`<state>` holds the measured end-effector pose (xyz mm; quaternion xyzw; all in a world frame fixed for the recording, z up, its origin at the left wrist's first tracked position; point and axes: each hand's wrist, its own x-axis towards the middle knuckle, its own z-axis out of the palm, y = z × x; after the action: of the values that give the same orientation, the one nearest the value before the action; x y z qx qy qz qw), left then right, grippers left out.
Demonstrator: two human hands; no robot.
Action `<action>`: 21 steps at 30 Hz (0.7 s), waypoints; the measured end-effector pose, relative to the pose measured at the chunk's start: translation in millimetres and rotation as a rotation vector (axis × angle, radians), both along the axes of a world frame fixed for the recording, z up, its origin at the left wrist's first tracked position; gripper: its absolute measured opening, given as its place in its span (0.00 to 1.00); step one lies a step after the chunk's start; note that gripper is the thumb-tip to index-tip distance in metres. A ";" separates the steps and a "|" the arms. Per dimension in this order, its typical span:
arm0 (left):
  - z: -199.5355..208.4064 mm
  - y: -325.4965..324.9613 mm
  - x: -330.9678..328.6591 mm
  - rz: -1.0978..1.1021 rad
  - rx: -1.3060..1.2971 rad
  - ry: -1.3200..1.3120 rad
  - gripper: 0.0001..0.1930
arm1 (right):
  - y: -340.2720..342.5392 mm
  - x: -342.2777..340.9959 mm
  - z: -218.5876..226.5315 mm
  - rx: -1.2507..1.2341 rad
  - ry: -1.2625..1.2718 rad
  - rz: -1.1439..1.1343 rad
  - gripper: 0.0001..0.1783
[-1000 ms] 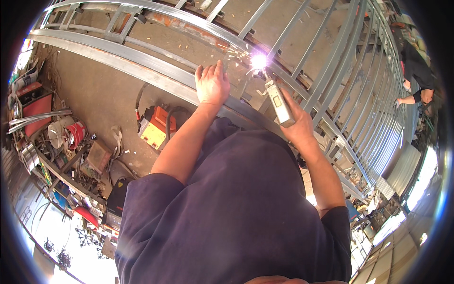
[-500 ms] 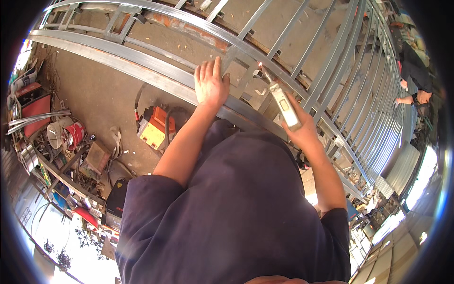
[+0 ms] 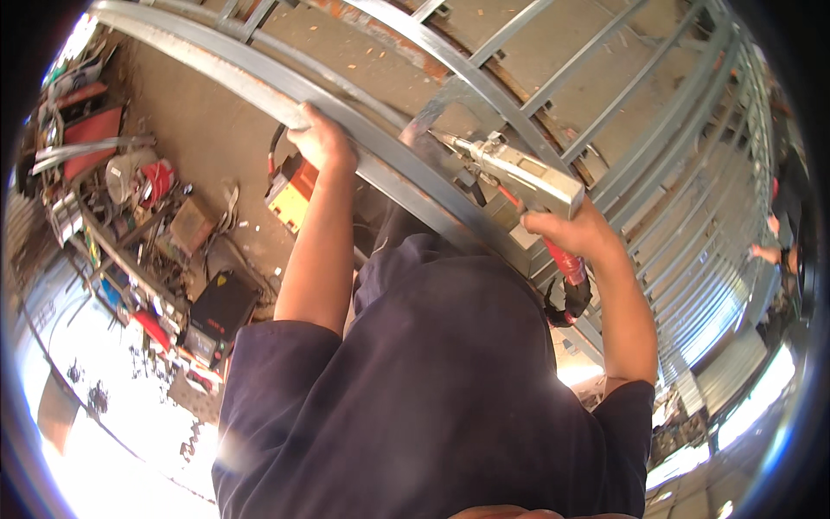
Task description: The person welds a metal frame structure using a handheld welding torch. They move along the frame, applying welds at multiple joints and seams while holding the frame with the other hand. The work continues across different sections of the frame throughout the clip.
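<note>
Boxy mtl torch (image 3: 529,177) in R hand (image 3: 572,233), L hand (image 3: 328,145) on smooth mtl beam (image 3: 406,176)

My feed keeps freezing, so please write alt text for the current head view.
The right hand grips a pale, boxy welding torch, no spark showing, near a grey metal frame; the left hand touches a long metal beam. An orange-and-yellow box sits on the floor leftward.

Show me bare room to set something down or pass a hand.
Brown floor shows between the near steel beam, the yellow-orange box and the clutter at far left. A hand could probably pass between the upper crossbars. It's crowded around the right hand, with the pale boxy tool and red handle.
</note>
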<state>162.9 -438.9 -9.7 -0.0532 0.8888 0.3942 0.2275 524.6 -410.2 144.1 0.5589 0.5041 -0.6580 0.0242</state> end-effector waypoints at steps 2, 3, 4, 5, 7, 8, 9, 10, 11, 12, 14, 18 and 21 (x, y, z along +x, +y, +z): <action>-8.4 1.1 -1.9 -0.011 -0.087 0.043 0.43 | 14.2 -20.9 -12.8 -0.085 0.097 0.018 0.24; -9.7 2.3 -2.3 -0.019 -0.119 0.065 0.43 | 19.0 -26.5 -21.8 -0.076 0.132 0.034 0.23; -10.3 2.0 -3.4 -0.016 -0.156 0.080 0.42 | 21.7 -31.8 -28.8 -0.068 0.167 0.048 0.22; -7.6 4.9 -2.4 -0.008 -0.211 0.074 0.42 | 24.1 -35.1 -32.3 -0.088 0.187 0.041 0.21; -1.5 8.9 0.5 -0.006 -0.268 0.086 0.41 | 27.7 -40.6 -37.4 -0.130 0.225 0.022 0.19; -1.2 9.1 1.8 0.004 -0.253 0.092 0.42 | 29.0 -38.8 -42.1 -0.160 0.238 0.032 0.19; -2.4 9.5 1.9 0.011 -0.239 0.097 0.43 | 29.9 -35.6 -47.7 -0.190 0.250 0.039 0.18; -2.7 9.5 1.8 0.017 -0.224 0.102 0.43 | 30.2 -34.1 -52.2 -0.220 0.261 0.045 0.17; -1.9 9.7 2.9 0.026 -0.229 0.097 0.44 | 31.4 -33.5 -54.0 -0.231 0.269 0.052 0.16; -0.9 9.9 3.7 0.033 -0.234 0.092 0.44 | 32.4 -33.1 -55.0 -0.241 0.278 0.058 0.15; 8.6 14.6 6.6 0.035 -0.280 0.069 0.45 | 32.8 -30.6 -57.3 -0.253 0.277 0.076 0.13; 3.0 14.2 5.5 0.004 -0.297 0.094 0.45 | 31.7 -25.5 -58.3 -0.250 0.259 0.083 0.14; -0.6 12.5 5.0 -0.021 -0.333 0.126 0.44 | 30.7 -25.1 -58.6 -0.241 0.254 0.085 0.18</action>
<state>167.8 -426.4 -10.3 -0.0558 0.9548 0.2417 0.1635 499.5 -379.5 85.5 0.4427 0.4438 -0.7772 0.0548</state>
